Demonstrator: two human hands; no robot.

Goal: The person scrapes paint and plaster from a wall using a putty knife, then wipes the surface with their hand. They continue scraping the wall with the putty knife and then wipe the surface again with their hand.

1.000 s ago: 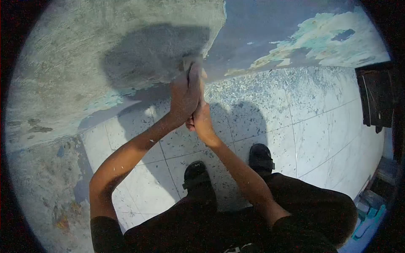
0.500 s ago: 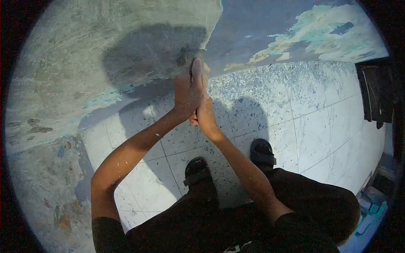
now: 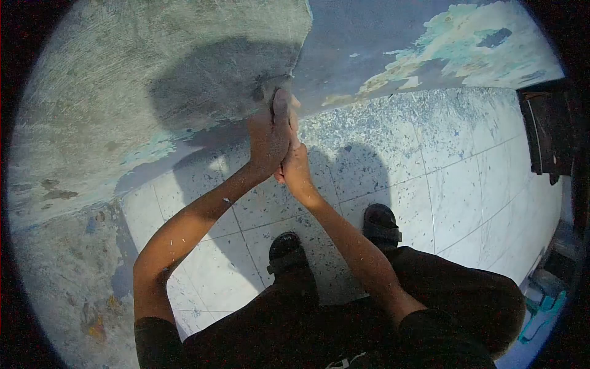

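Both hands are together at the lower part of the wall, on what looks like a scraper [image 3: 279, 80], its thin edge against the wall and its handle mostly hidden. My left hand [image 3: 265, 141] is closed round it, with a dust-covered thumb along the top. Just below and to the right, my right hand [image 3: 297, 169] is closed against the left, its fingertips curling under at the handle end. Grey bare wall [image 3: 203, 37] lies left of the tool. Blue-grey paint [image 3: 344, 43] covers the wall to the right, with a ragged boundary at the blade.
Paint flakes [image 3: 369, 120] litter the white tiled floor [image 3: 473, 203], thickest along the wall. My sandaled feet [image 3: 380, 222] stand on the tiles. A dark object [image 3: 547, 132] is by the wall at right, and a teal item [image 3: 544, 313] lies at lower right.
Both hands have shifted slightly left and down with the tool. The boundary between bare wall and paint also appears a little further left. The feet stay in place.
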